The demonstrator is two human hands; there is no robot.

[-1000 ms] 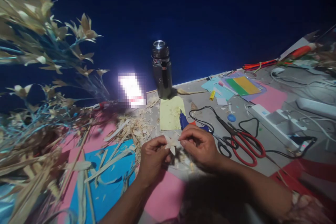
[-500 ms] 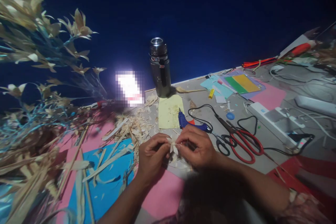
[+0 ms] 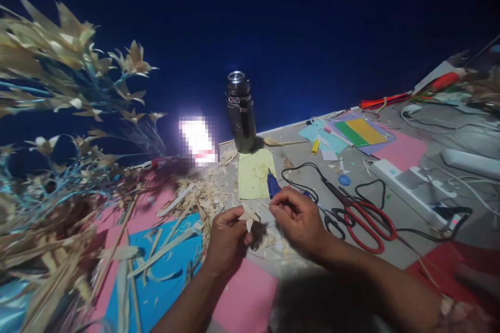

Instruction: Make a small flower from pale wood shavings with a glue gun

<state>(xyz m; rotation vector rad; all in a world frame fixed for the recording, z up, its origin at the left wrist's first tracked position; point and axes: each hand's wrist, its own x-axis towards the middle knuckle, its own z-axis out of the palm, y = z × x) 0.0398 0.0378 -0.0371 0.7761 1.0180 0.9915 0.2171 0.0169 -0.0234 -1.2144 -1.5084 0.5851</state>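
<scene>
Between the thumb and fingers of my left hand (image 3: pixel 228 237) is a small cream flower (image 3: pixel 249 217) with pointed petals, like a star, seemingly made of dried husk. My right hand (image 3: pixel 299 218) is pinched closed just to the right of it, apart from the flower. A thin pale sliver seems to show at its fingertips, too small to make out. Behind the right hand lies a blue glue gun (image 3: pixel 273 187), partly covered by the fingers, its nozzle over a yellow sheet (image 3: pixel 250 174). Red-handled scissors (image 3: pixel 369 226) and a smaller black-handled pair (image 3: pixel 334 221) lie to the right.
A dark flask (image 3: pixel 242 119) stands behind the yellow sheet. Husk scraps (image 3: pixel 211 192) and blue paper (image 3: pixel 156 265) spread on the left, below branches of husk flowers (image 3: pixel 133 60). On the right are a white power strip (image 3: pixel 402 182), cables and coloured sheets (image 3: pixel 361 132).
My hands have moved apart. The flower, earlier between both hands, now stays in the left with its petals facing up. My right hand has drawn back slightly right, and the view has tilted a little.
</scene>
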